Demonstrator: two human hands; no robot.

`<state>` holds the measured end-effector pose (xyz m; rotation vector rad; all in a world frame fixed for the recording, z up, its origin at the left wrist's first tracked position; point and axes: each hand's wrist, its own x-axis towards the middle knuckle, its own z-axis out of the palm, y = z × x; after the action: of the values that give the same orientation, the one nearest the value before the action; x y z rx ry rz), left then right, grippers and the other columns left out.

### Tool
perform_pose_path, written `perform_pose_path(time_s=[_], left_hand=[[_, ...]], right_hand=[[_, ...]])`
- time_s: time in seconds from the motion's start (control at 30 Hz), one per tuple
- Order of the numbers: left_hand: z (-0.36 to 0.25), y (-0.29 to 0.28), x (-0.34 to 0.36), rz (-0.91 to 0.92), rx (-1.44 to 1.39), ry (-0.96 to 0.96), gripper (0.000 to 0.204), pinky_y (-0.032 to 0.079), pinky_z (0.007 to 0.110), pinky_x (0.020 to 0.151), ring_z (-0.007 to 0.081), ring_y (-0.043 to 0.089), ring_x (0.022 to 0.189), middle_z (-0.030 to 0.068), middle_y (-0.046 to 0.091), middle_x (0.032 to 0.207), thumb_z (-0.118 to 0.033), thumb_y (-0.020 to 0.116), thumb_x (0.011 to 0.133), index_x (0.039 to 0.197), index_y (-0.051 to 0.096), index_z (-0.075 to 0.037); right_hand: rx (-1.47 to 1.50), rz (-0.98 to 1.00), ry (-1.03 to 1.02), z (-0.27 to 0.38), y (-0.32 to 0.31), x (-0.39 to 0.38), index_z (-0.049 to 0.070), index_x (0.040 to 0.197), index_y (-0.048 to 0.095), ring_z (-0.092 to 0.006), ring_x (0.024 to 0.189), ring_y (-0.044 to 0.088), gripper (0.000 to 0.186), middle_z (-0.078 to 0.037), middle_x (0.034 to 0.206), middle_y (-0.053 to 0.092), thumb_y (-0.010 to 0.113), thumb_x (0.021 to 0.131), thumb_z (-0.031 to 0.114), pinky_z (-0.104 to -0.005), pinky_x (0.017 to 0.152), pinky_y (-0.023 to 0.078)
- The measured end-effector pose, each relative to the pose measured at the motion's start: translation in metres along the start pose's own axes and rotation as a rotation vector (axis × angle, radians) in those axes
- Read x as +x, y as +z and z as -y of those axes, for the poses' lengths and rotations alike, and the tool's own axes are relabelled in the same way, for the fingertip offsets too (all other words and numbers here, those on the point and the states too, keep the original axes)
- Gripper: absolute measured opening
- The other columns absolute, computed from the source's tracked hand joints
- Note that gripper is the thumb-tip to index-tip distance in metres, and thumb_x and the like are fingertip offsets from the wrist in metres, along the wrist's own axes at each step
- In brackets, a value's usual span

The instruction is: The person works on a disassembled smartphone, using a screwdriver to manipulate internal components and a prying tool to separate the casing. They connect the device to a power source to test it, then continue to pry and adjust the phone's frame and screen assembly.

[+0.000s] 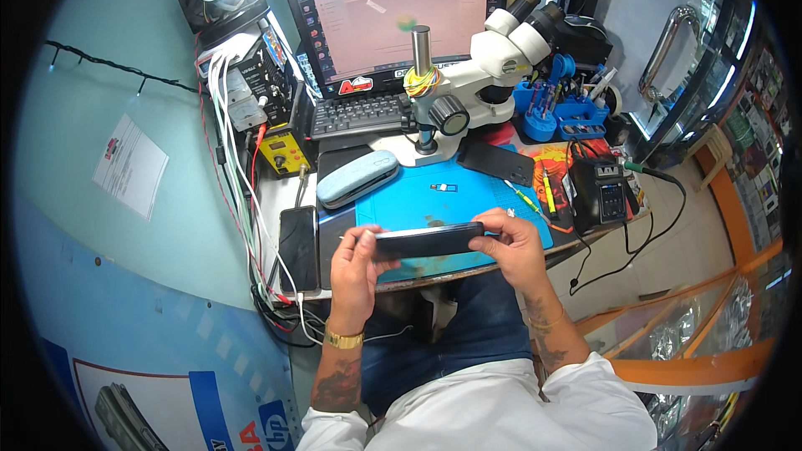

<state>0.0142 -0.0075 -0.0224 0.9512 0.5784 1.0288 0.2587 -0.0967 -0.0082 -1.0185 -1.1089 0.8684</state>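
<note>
A dark smartphone [428, 241] is held sideways between my two hands, above the near edge of the blue work mat [393, 207]. My left hand [357, 263] grips its left end, thumb on top. My right hand [511, 246] pinches the other end between thumb and fingers. The phone is tilted, so its screen cannot be made out. Beyond it on the mat lies a small SIM tray-like piece [444, 188]. A grey-blue zip case [359, 179] rests at the mat's left edge. To the right are a green-handled tool [530, 202] and a yellow one [548, 190].
A microscope [443, 113] stands at the back before a keyboard [359, 115] and monitor [401, 25]. Another black phone [496, 161] lies right of it; one more phone [298, 246] lies left. Cables [242, 150] hang beside a yellow power unit [286, 153]. A soldering station [603, 192] sits at right.
</note>
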Motion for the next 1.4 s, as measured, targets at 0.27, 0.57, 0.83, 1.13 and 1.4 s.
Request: perform_pose_path(time_s=[0.27,0.57,0.83,1.13,1.4], left_hand=[[0.013,0.058,0.002,-0.248,-0.309,-0.097,0.063,0.053,0.048,0.092,0.0282,0.057,0.118,0.0125,0.045,0.129,-0.043,0.065,0.099,0.148,0.030,-0.023],[0.012,0.051,0.001,-0.234,-0.238,-0.021,0.075,0.055,0.038,0.080,0.0183,0.059,0.105,0.0044,0.051,0.118,-0.024,0.071,0.093,0.152,0.025,-0.021],[0.012,0.054,-0.002,-0.263,-0.290,0.016,0.079,0.052,0.037,0.081,0.0149,0.059,0.103,0.0033,0.051,0.118,-0.016,0.070,0.092,0.154,0.022,-0.021],[0.015,0.051,-0.003,-0.297,-0.361,0.111,0.091,0.054,0.034,0.083,0.0159,0.054,0.107,0.0071,0.043,0.128,-0.011,0.075,0.088,0.157,0.018,-0.026],[0.025,0.050,0.000,-0.256,-0.450,0.174,0.089,0.053,0.032,0.084,0.0150,0.051,0.108,0.0072,0.042,0.129,-0.007,0.073,0.087,0.156,0.020,-0.026]], right_hand=[[-0.428,-0.086,-0.389,-0.003,0.057,-0.022,0.003,0.107,0.071,-0.0260,0.093,0.072,0.030,-0.013,0.103,0.074,0.081,0.080,0.001,-0.0336,0.080,0.057],[-0.388,0.293,-0.255,0.024,0.035,-0.013,0.002,0.134,0.061,-0.0268,0.104,0.073,0.053,-0.017,0.117,0.072,0.066,0.082,-0.007,-0.0353,0.090,0.057],[-0.668,0.379,-0.465,0.038,0.042,-0.011,0.004,0.147,0.044,-0.0310,0.099,0.073,0.076,-0.019,0.114,0.071,0.067,0.076,-0.009,-0.0374,0.079,0.060],[-0.729,0.349,-0.597,0.035,0.053,-0.011,-0.001,0.145,0.042,-0.0351,0.088,0.074,0.071,-0.021,0.107,0.072,0.064,0.078,-0.010,-0.0387,0.076,0.059],[-0.751,0.310,-0.642,0.025,0.055,-0.009,-0.001,0.147,0.041,-0.0346,0.089,0.072,0.080,-0.022,0.110,0.069,0.062,0.071,-0.014,-0.0399,0.072,0.058]])
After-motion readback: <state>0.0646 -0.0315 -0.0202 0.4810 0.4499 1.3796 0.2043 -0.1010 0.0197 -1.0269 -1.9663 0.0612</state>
